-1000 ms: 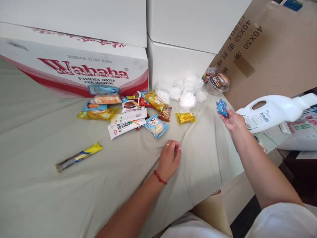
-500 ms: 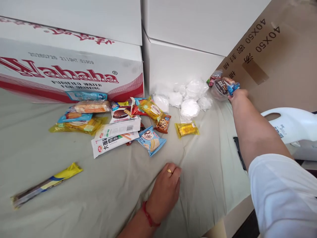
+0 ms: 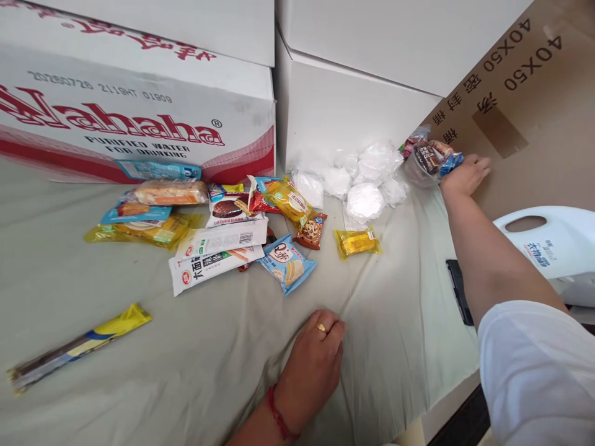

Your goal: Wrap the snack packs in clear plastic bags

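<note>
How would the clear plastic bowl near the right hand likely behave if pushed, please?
The clear plastic bowl may flex, since its see-through wall looks thin. It could snag on the wrinkled cloth. The packets heaped above its rim might tumble out if it tips.

Box [image 3: 139,93], surface's [image 3: 186,365] back edge: "20260726 2119HT 01909", "Wahaha®" (W clipped), "PURIFIED WATER FOR DRINKING". Carton [image 3: 558,136], back right corner: "40X50" twice, "密封桶", "汤桶". Jug [image 3: 571,229], right edge: "衣物", rest illegible. Brown pack [image 3: 427,160], in tub [image 3: 422,176] near that corner: "COCOA". White pack [image 3: 217,268]: "大面", then unclear. Light-blue pack [image 3: 289,266]: big "Q". Other small print unreadable.
</note>
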The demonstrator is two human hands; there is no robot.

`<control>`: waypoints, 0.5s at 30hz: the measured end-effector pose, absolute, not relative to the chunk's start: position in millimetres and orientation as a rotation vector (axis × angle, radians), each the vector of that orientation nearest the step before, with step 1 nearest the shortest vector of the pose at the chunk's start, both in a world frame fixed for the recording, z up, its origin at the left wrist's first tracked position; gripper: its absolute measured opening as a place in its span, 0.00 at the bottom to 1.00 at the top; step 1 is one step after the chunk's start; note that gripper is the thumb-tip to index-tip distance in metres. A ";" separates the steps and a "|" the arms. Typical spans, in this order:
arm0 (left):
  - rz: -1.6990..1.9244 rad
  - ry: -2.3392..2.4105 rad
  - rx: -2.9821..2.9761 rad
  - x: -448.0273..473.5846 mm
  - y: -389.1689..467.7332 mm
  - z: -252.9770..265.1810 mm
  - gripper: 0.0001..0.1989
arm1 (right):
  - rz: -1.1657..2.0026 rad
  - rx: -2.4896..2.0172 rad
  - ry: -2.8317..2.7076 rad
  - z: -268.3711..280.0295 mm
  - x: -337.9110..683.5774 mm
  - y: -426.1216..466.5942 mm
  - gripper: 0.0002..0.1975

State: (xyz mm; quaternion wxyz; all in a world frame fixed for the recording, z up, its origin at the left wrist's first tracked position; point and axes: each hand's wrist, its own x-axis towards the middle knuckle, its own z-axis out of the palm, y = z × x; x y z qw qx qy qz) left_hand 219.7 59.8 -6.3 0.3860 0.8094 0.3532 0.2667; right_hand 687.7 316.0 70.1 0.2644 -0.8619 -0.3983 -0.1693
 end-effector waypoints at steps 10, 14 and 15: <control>0.685 0.904 2.077 220.2 59.6 -5.2 0.15 | -0.478 -2.454 -1.384 45.8 667.3 301.6 0.32; 0.679 0.900 2.100 220.0 60.1 -4.0 0.14 | -0.569 -2.493 -1.339 40.8 664.1 318.4 0.32; 0.677 0.901 2.106 220.0 60.2 -4.0 0.14 | -0.580 -2.512 -1.318 39.8 663.0 324.2 0.33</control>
